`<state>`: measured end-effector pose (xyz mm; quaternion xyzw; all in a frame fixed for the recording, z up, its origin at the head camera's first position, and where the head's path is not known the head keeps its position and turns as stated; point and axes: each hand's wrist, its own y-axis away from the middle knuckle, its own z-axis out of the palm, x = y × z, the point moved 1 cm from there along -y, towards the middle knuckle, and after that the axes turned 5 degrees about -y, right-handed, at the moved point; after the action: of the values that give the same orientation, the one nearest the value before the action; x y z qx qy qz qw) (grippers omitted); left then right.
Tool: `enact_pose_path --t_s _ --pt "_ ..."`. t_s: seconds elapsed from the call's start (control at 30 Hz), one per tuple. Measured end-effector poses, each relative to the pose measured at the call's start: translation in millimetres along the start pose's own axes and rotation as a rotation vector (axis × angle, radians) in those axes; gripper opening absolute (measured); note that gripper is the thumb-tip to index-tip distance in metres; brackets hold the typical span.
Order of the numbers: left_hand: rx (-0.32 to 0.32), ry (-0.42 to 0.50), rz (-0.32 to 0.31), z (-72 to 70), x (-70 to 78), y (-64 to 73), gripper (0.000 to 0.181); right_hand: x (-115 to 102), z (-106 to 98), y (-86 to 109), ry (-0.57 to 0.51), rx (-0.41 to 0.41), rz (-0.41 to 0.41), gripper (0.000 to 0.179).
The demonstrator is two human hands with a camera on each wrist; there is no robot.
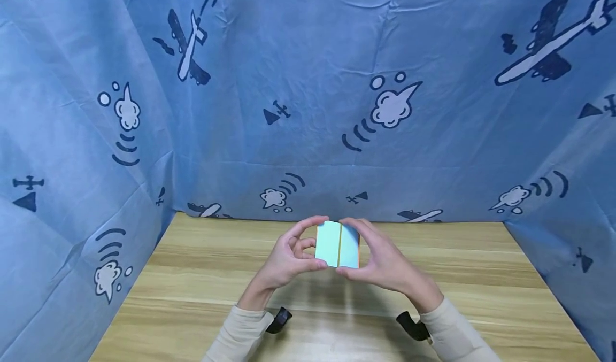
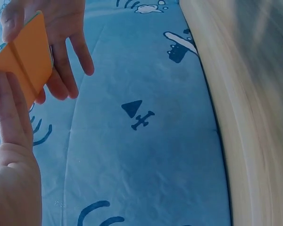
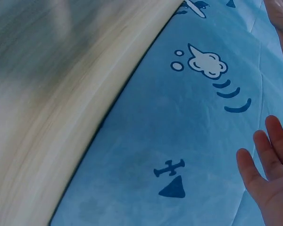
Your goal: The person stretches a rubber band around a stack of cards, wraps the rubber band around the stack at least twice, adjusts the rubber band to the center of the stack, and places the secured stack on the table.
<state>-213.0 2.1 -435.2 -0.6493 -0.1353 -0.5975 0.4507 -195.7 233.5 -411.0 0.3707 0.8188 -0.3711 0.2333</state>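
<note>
A small folding pad [image 1: 328, 244] shows two pale blue-green panels, parted by a narrow yellow-orange strip. Its outer side is an orange cover [image 2: 32, 52] with a crease, seen in the left wrist view. On the left, my left hand [image 1: 287, 255] pinches the pad between thumb and fingers at its lower and upper edges. My right hand [image 1: 385, 257] grips the right panel the same way, thumb below and finger above. Both hold it above the table. In the right wrist view my right hand [image 3: 273, 174] is partly cut off, with only a sliver of the pad visible.
A wood-grain table [image 1: 202, 276] lies under the hands. Blue cloth [image 1: 308, 137] printed with planes and clouds hangs along its back and both sides. Dark curved pieces [image 1: 413, 327] sit by each wrist, beside the pale sleeves [image 1: 240, 332].
</note>
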Motion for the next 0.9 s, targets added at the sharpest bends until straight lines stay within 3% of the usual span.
enact_pose_path --t_s 0.27,0.63,0.9 --pt "-0.008 0.008 0.003 -1.0 0.1 0.9 0.082 -0.7 2.3 -0.1 0.015 0.031 -0.01 0.086" --pt "0.008 -0.07 0.026 -4.2 -4.3 3.7 0.081 3.6 6.1 2.2 0.071 0.032 -0.004 0.09" --pt "0.009 -0.045 0.033 -6.1 -8.8 3.5 0.081 3.2 7.1 3.1 0.083 0.027 0.002 0.091"
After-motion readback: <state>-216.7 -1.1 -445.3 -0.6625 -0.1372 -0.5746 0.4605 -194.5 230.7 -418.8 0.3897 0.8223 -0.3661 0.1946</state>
